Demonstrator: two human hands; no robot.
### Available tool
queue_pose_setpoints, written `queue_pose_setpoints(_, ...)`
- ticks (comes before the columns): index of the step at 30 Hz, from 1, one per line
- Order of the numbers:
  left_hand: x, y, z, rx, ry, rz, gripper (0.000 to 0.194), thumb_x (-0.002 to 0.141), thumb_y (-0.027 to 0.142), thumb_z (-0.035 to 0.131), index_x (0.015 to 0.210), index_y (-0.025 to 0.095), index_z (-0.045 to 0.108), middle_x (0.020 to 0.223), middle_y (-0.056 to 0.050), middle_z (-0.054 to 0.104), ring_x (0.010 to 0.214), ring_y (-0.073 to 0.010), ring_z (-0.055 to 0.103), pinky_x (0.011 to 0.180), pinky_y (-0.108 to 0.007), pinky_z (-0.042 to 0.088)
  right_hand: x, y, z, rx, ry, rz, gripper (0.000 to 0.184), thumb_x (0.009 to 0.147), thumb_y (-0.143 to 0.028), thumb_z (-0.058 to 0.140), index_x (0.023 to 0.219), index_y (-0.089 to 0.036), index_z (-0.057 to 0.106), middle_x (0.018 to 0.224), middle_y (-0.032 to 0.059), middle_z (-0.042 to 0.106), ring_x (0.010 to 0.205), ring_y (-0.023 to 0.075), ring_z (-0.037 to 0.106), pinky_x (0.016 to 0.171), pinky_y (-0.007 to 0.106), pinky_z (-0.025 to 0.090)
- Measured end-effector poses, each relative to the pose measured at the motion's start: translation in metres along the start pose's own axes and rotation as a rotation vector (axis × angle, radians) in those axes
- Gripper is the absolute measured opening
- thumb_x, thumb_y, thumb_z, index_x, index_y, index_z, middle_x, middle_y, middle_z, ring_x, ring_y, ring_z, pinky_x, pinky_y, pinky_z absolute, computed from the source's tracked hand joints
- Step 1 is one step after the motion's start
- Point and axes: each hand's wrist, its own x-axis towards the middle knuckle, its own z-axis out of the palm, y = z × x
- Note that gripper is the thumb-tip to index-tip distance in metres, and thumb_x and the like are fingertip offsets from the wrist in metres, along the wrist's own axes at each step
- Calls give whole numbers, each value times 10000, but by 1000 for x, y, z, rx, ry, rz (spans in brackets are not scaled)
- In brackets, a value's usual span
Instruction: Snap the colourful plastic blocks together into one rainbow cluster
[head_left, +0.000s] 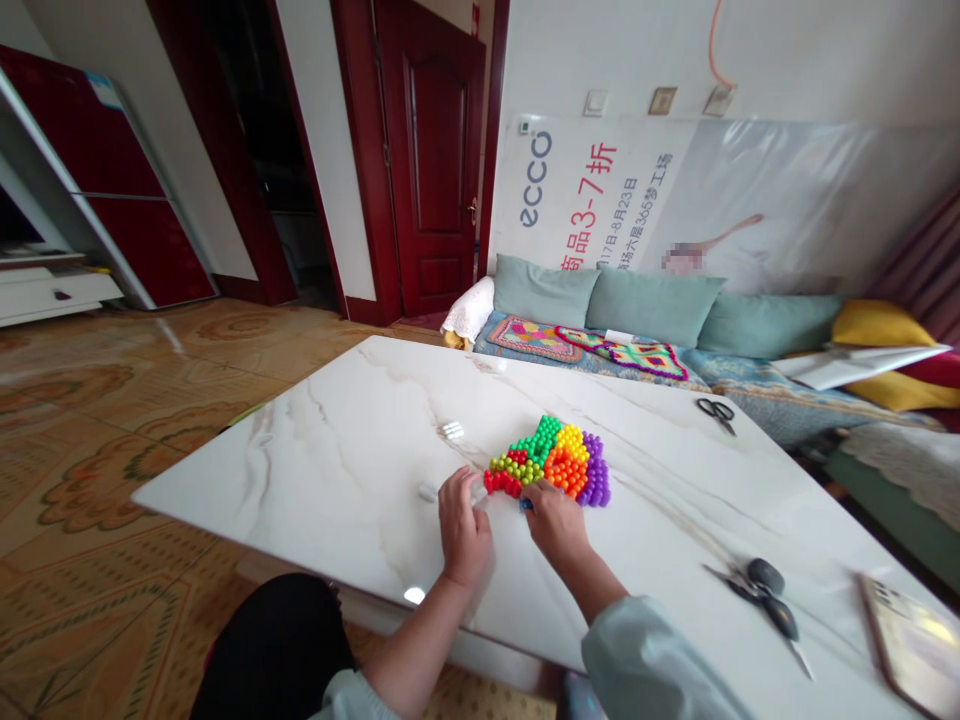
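A dark red wooden door (433,150) is standing upper centre, a long sofa with pale teal cushions (652,305) is stretching rightward, and a glossy tan patterned tile floor (127,400) is spreading lower left.

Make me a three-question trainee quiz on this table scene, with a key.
1. Multiple choice: which colour forms the right edge of the multicoloured plastic bead panel? A red, B purple, C green.
2. True or false: two pairs of black-handled scissors lie on the white marble table.
3. Short answer: what colour are the large rectangular cushions along the sofa back?

Key: 1 B; 2 true; 3 pale green.
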Motion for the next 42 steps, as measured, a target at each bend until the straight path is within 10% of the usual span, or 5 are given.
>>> queue_pose_setpoints(15,-4,-5,6,152,-153,-132,383,758,3,448,1032,206,623,997,-91,624,960,-283,540,861,-460,446,-1,-1,-1,-24,-21,27,172,842,-174,543,976,-224,639,1019,41,605,814,167,618,568,249,323)
queue_pose_setpoints(21,-3,-7,4,-139,-11,-295,291,908,263,432,1157,169,550,1027,-116,627,951,-244,580,849,-404,468,-3,-6,-6,74,48,21,141,865,-248,541,958,-224,644,1003,29,610,821,153,611,591,236,343)
queue_pose_setpoints(29,-5,8,3,-596,-356,-483,403,857,498,544,1066,155,557,577,27,597,488,-123,545,495,-218,437,-7,-21,-9,372,122,-66,242,800,-144,541,1027,-189,610,992,38,642,750,124,612,675,206,414)
queue_pose_setpoints(42,-3,6,2,-601,-336,-511,368,861,515,533,798,157,586,558,16,568,529,-130,544,529,-229,429,-9,-20,-5,517,123,-243,230,778,-92,545,985,-187,577,941,31,592,768,131,587,697,221,444)
